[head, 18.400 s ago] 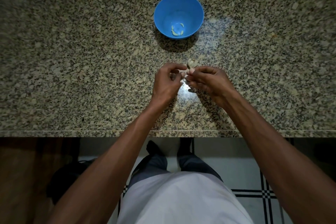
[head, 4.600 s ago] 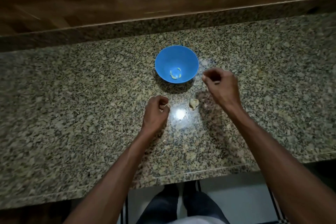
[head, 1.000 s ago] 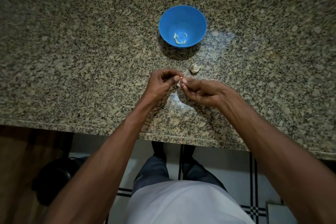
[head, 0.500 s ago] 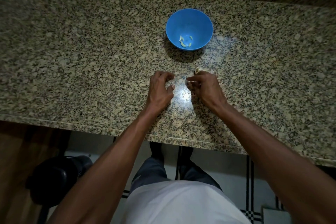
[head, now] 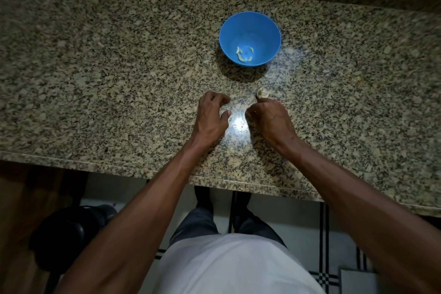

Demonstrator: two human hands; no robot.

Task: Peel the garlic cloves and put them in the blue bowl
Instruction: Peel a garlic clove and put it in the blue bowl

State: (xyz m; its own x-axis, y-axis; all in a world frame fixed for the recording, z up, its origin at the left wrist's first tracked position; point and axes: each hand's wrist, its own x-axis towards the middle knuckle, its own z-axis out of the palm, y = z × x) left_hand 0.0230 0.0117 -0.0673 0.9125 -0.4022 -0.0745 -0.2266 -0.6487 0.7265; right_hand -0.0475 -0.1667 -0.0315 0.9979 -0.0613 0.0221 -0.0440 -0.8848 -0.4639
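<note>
Bowl: a blue bowl (head: 249, 38) stands upright on the speckled stone counter (head: 95, 79), beyond both hands.
In the bowl: a few pale peeled garlic cloves (head: 244, 54) lie together at the bottom; their number is hard to tell.
Garlic on the counter: a small pale garlic piece (head: 262, 94) with its skin on lies between the bowl and the right hand, just past the knuckles.
Left hand (head: 211, 118): rests on the counter with fingers curled downward and the thumb out to the side; grip loose, with nothing seen in it.
Right hand (head: 270, 118): back turned up, fingers bent under toward the counter; whether its grip pinches anything cannot be told, since the fingertips are hidden.
Between the hands: a bright glare on the stone.
Below the counter: white shirt, dark trousers, tiled floor.
</note>
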